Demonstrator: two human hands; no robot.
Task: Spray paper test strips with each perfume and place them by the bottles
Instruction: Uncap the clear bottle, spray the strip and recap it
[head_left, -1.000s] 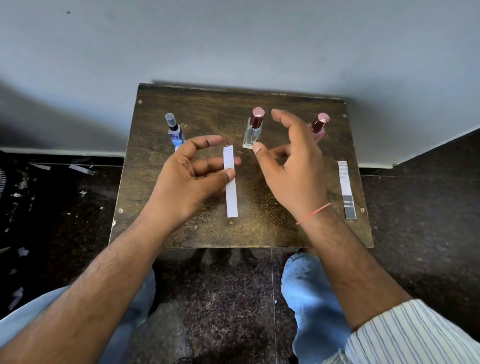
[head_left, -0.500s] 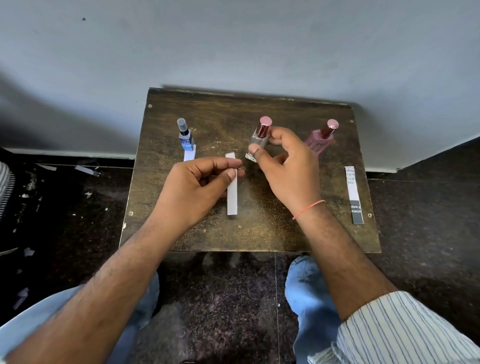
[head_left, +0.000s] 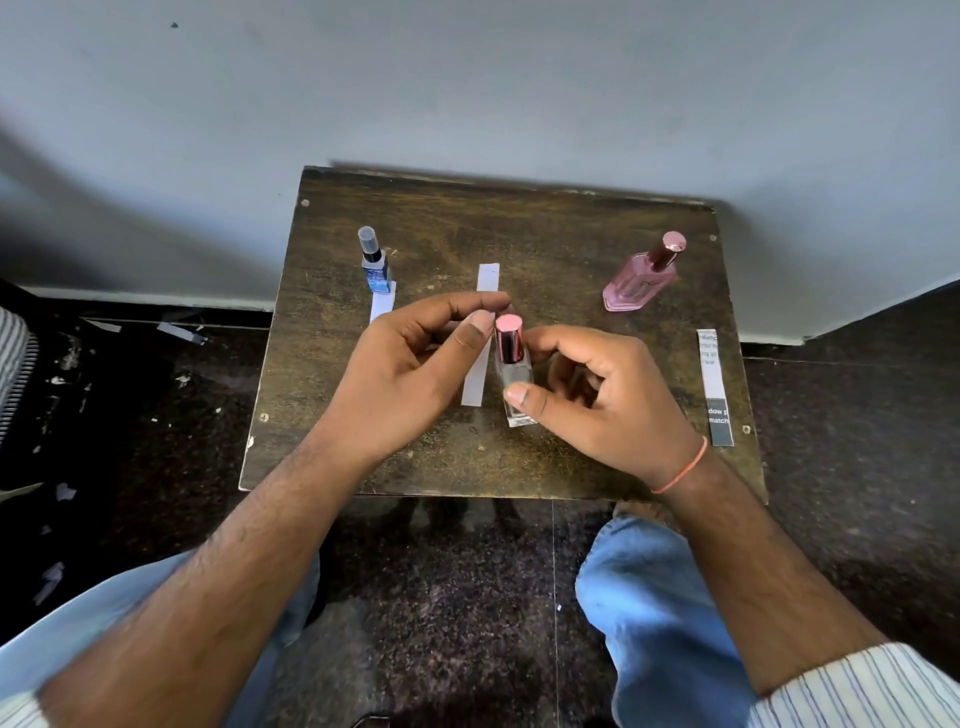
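The right hand is gripping a clear bottle with a pink cap above the small dark table — the left hand is pinching a white paper strip just beside it. A blue bottle and a pink bottle are standing farther back, each with a strip nearby.

Small dark wooden table set against a pale wall, standing on a dark speckled floor.

On the tabletop stood a blue bottle at the far left with a white strip lying just in front of it, and a pink bottle at the far right. A printed strip lay along the right edge. A plain white strip lay lengthwise near the middle. Paper scraps littered the floor to the left of the table.
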